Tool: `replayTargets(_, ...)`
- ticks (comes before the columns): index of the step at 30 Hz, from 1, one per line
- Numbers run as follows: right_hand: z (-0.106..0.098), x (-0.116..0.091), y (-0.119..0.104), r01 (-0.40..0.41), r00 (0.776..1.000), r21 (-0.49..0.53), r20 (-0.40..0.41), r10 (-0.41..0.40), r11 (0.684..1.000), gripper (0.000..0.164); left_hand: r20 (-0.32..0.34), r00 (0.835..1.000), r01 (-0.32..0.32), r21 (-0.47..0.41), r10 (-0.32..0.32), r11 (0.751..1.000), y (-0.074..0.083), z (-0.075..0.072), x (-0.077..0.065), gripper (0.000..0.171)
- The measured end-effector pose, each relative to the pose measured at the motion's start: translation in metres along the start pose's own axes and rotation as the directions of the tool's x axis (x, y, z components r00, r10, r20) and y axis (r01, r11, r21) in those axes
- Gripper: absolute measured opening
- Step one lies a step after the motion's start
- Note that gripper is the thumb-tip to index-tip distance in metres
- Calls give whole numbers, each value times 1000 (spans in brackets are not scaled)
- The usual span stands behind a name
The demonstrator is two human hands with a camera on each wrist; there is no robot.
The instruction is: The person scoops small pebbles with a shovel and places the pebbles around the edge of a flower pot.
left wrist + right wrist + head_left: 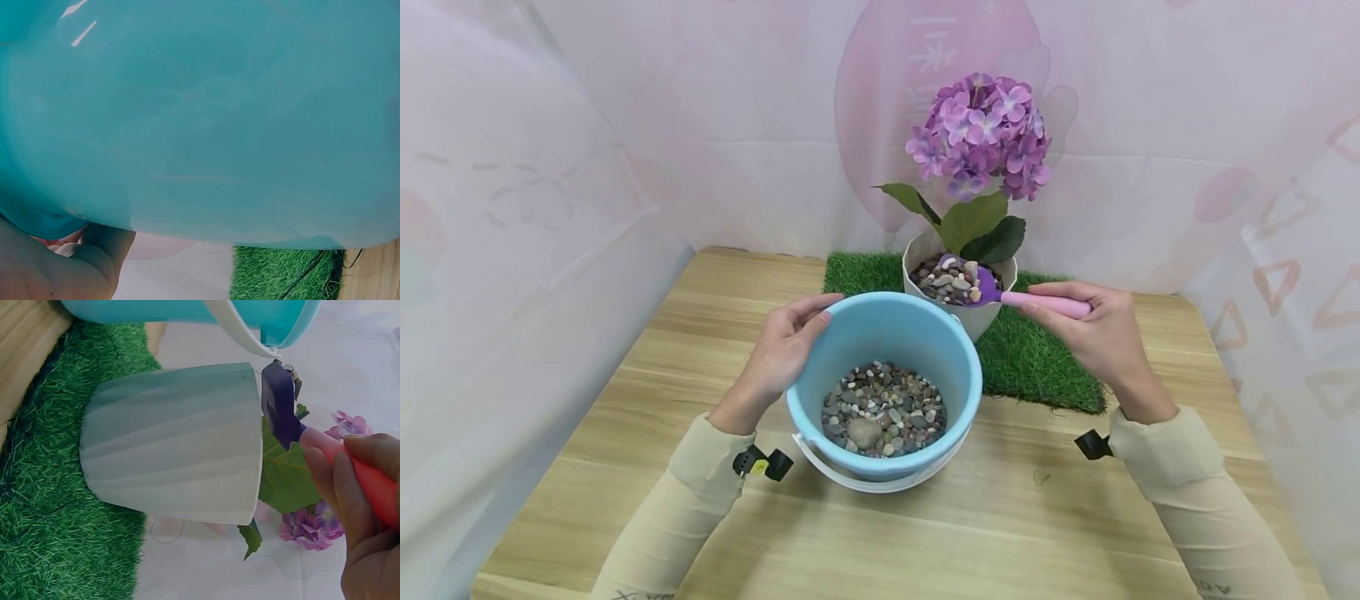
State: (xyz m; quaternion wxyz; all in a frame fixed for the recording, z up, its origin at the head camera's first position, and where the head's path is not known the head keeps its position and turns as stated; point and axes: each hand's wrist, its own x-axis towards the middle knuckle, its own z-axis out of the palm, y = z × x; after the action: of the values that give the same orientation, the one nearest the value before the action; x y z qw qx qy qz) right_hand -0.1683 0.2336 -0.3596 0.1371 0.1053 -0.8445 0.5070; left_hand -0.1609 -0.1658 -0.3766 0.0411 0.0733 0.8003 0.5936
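Observation:
My right hand (1093, 329) grips the pink handle of a small garden trowel (1051, 303). Its purple scoop, heaped with pebbles (953, 282), is over the rim of a white flower pot (961, 315); the right wrist view shows the scoop (279, 403) just above that rim. Purple hydrangea flowers (981, 137) and green leaves rise from the pot. At the left of a light blue bucket (880, 321), my left hand (782, 346) holds the rim, thumb on top. Mixed pebbles (883, 408) cover the bucket's bottom. In the left wrist view the bucket's wall (206, 125) hides most of the scene.
The pot stands on a green artificial grass mat (1045, 367) at the back of the wooden table (685, 350). The bucket's white handle (880, 483) hangs down at its front. Pale printed cloth (737, 150) encloses the table's back and sides.

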Motion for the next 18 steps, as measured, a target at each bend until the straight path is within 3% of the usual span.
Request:
replayTargets(11, 7, 9, 6, -95, 995, -27, 18, 96, 995, 35, -2, 1000, 9, 1, -9, 1000, -3, 0, 0, 38)
replayTargets(18, 11, 15, 6, -113, 992, -12, 54, 113, 994, 36, -10, 1000, -13, 2, 13, 1000, -1, 1, 0, 39)
